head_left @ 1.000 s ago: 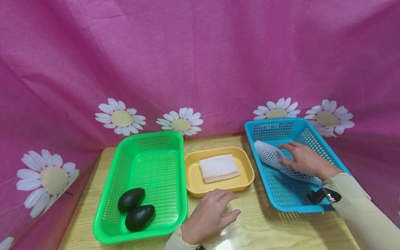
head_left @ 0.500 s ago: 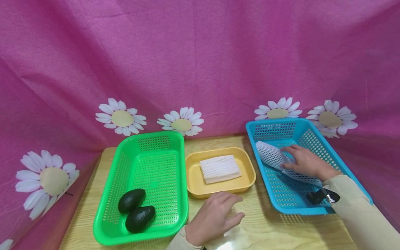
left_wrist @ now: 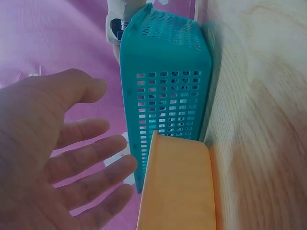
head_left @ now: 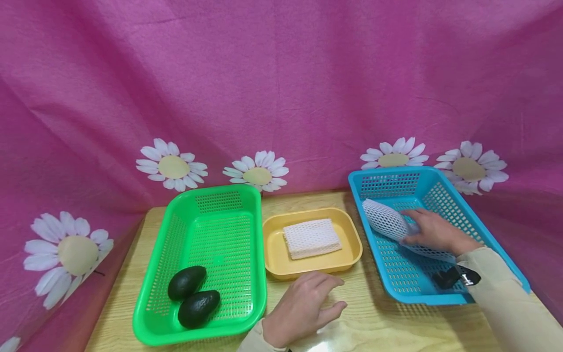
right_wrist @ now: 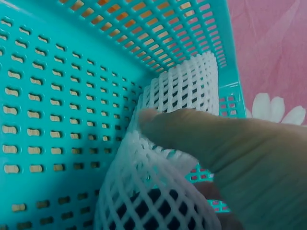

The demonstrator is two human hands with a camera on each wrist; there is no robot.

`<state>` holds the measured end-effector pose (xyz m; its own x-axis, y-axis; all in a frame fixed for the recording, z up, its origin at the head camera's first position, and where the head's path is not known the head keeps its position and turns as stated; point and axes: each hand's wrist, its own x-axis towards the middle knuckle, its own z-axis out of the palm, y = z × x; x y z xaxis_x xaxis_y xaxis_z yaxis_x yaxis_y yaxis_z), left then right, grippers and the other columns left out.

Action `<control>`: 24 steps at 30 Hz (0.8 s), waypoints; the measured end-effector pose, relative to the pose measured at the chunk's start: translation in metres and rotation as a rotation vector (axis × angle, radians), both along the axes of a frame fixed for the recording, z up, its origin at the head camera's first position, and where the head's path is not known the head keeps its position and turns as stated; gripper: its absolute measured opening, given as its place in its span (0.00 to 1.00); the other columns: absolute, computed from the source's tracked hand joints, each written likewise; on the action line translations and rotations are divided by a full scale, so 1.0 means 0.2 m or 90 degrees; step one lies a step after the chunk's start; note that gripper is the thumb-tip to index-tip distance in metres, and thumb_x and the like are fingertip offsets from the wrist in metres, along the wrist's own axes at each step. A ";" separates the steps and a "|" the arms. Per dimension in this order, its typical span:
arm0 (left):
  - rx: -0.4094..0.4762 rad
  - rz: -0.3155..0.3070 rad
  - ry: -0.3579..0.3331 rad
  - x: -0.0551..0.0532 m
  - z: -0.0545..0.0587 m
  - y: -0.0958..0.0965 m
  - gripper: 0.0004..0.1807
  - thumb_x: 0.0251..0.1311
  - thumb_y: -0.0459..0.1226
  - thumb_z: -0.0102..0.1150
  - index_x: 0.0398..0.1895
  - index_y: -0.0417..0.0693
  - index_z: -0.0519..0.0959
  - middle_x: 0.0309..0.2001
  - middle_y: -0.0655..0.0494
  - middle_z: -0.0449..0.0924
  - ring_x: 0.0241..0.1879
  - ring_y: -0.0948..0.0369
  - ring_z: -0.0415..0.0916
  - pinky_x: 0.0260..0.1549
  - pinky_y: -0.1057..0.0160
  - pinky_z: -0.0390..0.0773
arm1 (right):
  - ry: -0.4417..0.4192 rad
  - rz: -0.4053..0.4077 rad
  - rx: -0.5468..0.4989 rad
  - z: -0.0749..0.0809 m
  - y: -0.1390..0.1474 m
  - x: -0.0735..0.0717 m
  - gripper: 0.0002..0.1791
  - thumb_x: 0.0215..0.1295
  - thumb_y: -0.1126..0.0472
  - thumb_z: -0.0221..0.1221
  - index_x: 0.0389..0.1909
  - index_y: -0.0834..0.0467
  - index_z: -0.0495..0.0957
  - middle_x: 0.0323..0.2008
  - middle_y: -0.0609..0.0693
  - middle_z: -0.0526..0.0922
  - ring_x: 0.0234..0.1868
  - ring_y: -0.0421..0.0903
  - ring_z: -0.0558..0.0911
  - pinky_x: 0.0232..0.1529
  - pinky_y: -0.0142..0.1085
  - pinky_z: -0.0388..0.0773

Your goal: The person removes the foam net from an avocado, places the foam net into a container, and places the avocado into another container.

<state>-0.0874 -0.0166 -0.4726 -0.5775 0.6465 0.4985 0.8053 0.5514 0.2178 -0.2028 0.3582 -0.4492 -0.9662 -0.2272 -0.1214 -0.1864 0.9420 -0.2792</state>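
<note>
The right hand [head_left: 433, 232] is reaching into the blue basket [head_left: 398, 296] at the person's right, its thumb and fingers pinching a white foam net [head_left: 384, 219] that is lying slantwise along the basket's left side. A second net [head_left: 431, 253] is lying end to end with it, partly under the hand, and something dark is showing through its mesh in the right wrist view. The thumb is lying where the two are meeting. The left hand [head_left: 303, 308] is hovering over the bench [head_left: 369, 318] just in front of the yellow tray [head_left: 274, 269], its fingers spreading loosely apart, slightly bent and holding nothing. In that tray a flat stack of white netting [head_left: 312, 238] is resting a little askew. To the left, the green basket [head_left: 147, 313] is standing close beside the tray, and two dark avocados are lying in its near left corner, the farther avocado [head_left: 186, 282] touching the nearer avocado [head_left: 199, 309]. Behind everything a pink cloth [head_left: 272, 88] is hanging, large white daisies [head_left: 173, 166] showing along its lower part. Pale sleeves [head_left: 501, 278] are covering both forearms.
</note>
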 end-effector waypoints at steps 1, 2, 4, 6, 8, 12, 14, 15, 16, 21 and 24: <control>0.000 0.001 -0.001 0.00 0.00 0.00 0.18 0.62 0.49 0.69 0.53 0.54 0.83 0.47 0.63 0.88 0.50 0.66 0.84 0.55 0.68 0.81 | -0.008 -0.004 0.000 0.00 0.00 0.00 0.50 0.54 0.44 0.75 0.71 0.68 0.67 0.65 0.75 0.73 0.63 0.74 0.75 0.59 0.69 0.75; -0.001 0.001 -0.001 0.00 0.00 0.00 0.18 0.62 0.49 0.69 0.53 0.54 0.83 0.47 0.63 0.88 0.50 0.66 0.85 0.55 0.68 0.81 | -0.016 -0.005 0.001 0.00 0.01 0.00 0.51 0.52 0.44 0.76 0.70 0.69 0.67 0.64 0.75 0.73 0.62 0.74 0.75 0.59 0.69 0.75; -0.001 0.002 -0.002 0.00 0.00 0.00 0.18 0.62 0.49 0.69 0.53 0.54 0.83 0.47 0.63 0.88 0.50 0.66 0.84 0.55 0.68 0.81 | -0.030 -0.010 0.005 -0.01 0.02 0.00 0.53 0.49 0.44 0.78 0.69 0.69 0.68 0.63 0.75 0.74 0.62 0.73 0.75 0.58 0.68 0.76; -0.002 0.001 -0.002 0.00 0.00 0.00 0.18 0.62 0.49 0.69 0.53 0.54 0.83 0.47 0.63 0.88 0.50 0.65 0.84 0.55 0.68 0.81 | -0.041 -0.011 0.013 -0.01 0.02 0.00 0.54 0.46 0.45 0.79 0.68 0.70 0.69 0.62 0.75 0.75 0.60 0.73 0.76 0.57 0.68 0.76; -0.002 0.001 -0.002 0.00 0.00 0.00 0.18 0.63 0.49 0.68 0.53 0.54 0.83 0.47 0.63 0.88 0.50 0.66 0.84 0.55 0.68 0.81 | -0.059 -0.017 0.020 -0.01 0.03 0.01 0.55 0.44 0.45 0.80 0.68 0.70 0.68 0.62 0.76 0.75 0.59 0.73 0.76 0.56 0.67 0.77; -0.002 0.002 -0.009 0.00 0.00 0.00 0.18 0.64 0.49 0.68 0.53 0.54 0.83 0.48 0.63 0.88 0.50 0.66 0.84 0.55 0.68 0.81 | -0.082 -0.022 0.032 -0.01 0.05 0.01 0.56 0.42 0.47 0.81 0.67 0.73 0.68 0.55 0.73 0.79 0.52 0.68 0.80 0.52 0.63 0.79; -0.002 0.002 -0.014 0.00 0.00 0.00 0.18 0.64 0.50 0.67 0.53 0.54 0.83 0.48 0.63 0.88 0.50 0.66 0.84 0.54 0.68 0.81 | -0.089 -0.022 0.028 -0.02 0.06 0.01 0.55 0.41 0.48 0.81 0.67 0.73 0.68 0.51 0.70 0.81 0.47 0.62 0.80 0.49 0.60 0.80; -0.001 0.002 -0.016 0.00 0.00 -0.01 0.18 0.64 0.50 0.67 0.53 0.54 0.83 0.48 0.63 0.88 0.50 0.66 0.84 0.54 0.68 0.81 | -0.090 -0.020 0.026 -0.02 0.07 0.00 0.55 0.41 0.48 0.82 0.66 0.73 0.68 0.49 0.68 0.82 0.45 0.60 0.80 0.47 0.58 0.81; -0.001 0.002 -0.018 0.00 0.00 -0.01 0.18 0.64 0.50 0.67 0.53 0.54 0.83 0.48 0.63 0.88 0.50 0.66 0.84 0.54 0.68 0.81 | -0.095 -0.021 0.023 -0.02 0.07 0.00 0.56 0.41 0.48 0.82 0.66 0.73 0.67 0.48 0.68 0.82 0.44 0.58 0.80 0.46 0.57 0.81; 0.003 -0.001 -0.017 0.00 -0.01 -0.01 0.18 0.65 0.50 0.66 0.54 0.54 0.83 0.49 0.63 0.88 0.51 0.66 0.84 0.54 0.68 0.81 | -0.117 -0.037 0.026 -0.02 0.08 0.00 0.60 0.40 0.48 0.82 0.69 0.74 0.63 0.52 0.72 0.79 0.47 0.62 0.79 0.48 0.60 0.80; 0.003 -0.002 -0.013 0.00 -0.01 -0.01 0.18 0.65 0.50 0.66 0.54 0.54 0.83 0.49 0.63 0.88 0.51 0.66 0.84 0.55 0.68 0.81 | -0.134 -0.056 0.045 -0.02 0.07 0.00 0.62 0.40 0.47 0.82 0.70 0.76 0.61 0.55 0.76 0.75 0.50 0.67 0.78 0.51 0.64 0.78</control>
